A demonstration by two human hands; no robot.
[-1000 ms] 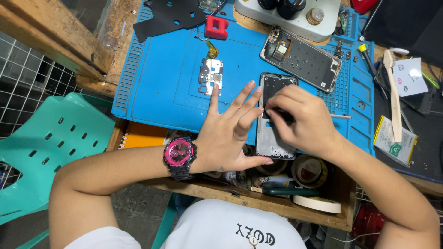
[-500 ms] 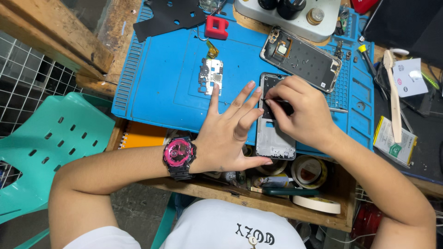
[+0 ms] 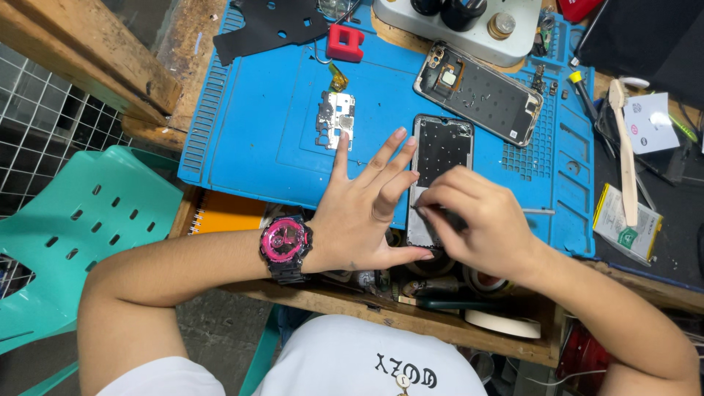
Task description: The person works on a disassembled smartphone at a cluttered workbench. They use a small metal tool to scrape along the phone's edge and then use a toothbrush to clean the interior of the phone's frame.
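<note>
Currently, an opened phone [image 3: 438, 150] is laid flat on the blue mat [image 3: 257, 139], close to the near edge of the wooden surface [image 3: 447, 330], with its dark inside turned upward. The left hand [image 3: 361, 213] is placed flat beside the lower left edge of the phone; its fingers [image 3: 389, 150] are spread and stretched out, and nothing is gripped by it. A pink and black watch [image 3: 286, 248] is worn on the left wrist. The right hand [image 3: 480, 224] is laid over the lower part of the phone with its fingers curled inward and pressed on the phone's body; whether a small tool is pinched between them cannot be told, because the fingertips are hidden.

Further on the mat, a second phone frame [image 3: 480, 92] is seen, set at an angle, well apart from the hands. A small circuit board [image 3: 334, 117] with a yellow ribbon is lying to the left of the opened phone, just beyond the left index finger. A red block [image 3: 345, 42] and a black cut sheet [image 3: 275, 26] are placed at the far edge of the mat. A pale spatula-shaped tool [image 3: 625, 147] is rested to the right of the mat. A green plastic chair [image 3: 81, 235] is standing at the left.
</note>
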